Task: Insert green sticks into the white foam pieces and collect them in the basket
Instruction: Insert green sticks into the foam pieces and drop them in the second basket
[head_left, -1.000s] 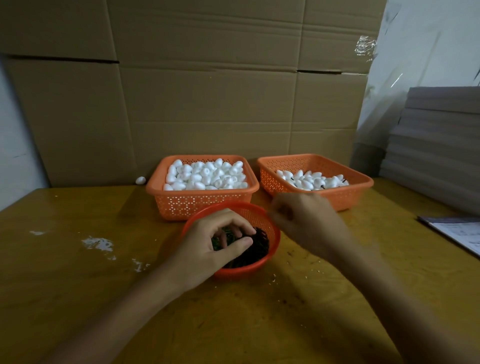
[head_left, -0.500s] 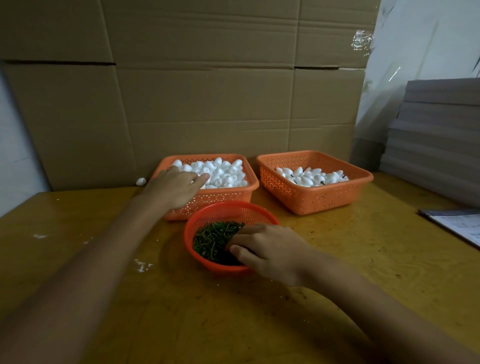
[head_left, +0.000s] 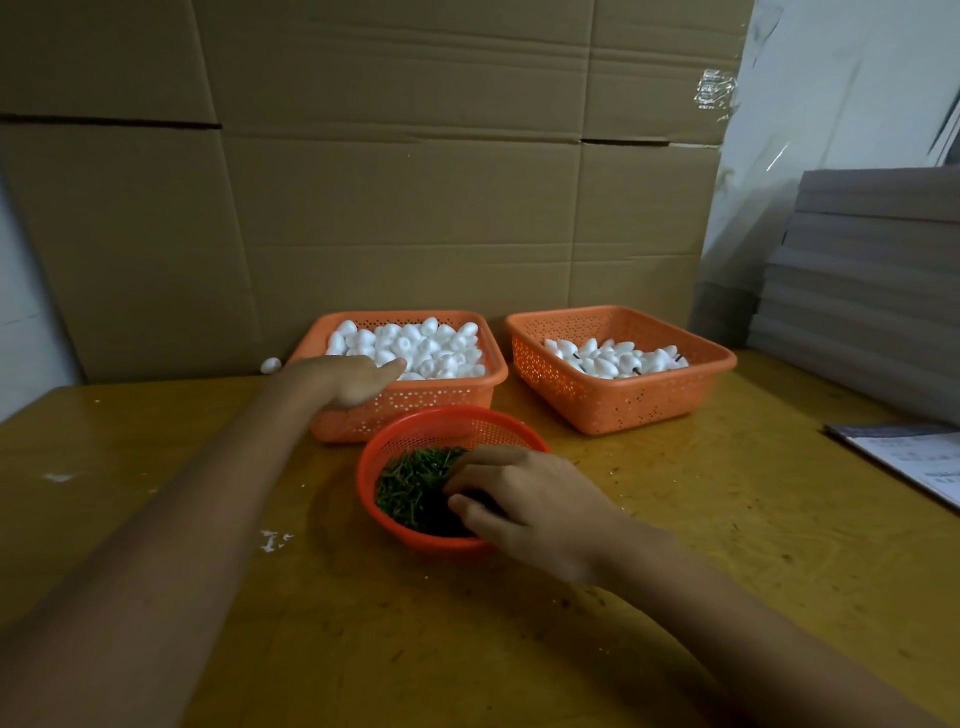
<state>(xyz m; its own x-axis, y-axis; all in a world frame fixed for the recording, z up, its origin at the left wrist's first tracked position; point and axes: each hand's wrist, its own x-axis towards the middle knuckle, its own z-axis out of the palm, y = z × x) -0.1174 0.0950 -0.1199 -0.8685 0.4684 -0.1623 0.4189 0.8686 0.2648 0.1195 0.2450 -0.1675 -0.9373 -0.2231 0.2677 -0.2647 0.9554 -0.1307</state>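
Right grip (head_left: 524, 499) among green sticks (head_left: 410, 483); left grip (head_left: 343, 379) over foam pieces (head_left: 426, 343).

Flattened cardboard sheets (head_left: 415, 208) stand behind a worn yellow table (head_left: 727, 545); grey boards (head_left: 872, 270) stacked at right, dim light

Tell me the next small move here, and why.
Probably the left hand should pinch one of the foam pieces from the full basket: its fingertip reaches the pile, while the right hand is curled among the green sticks.
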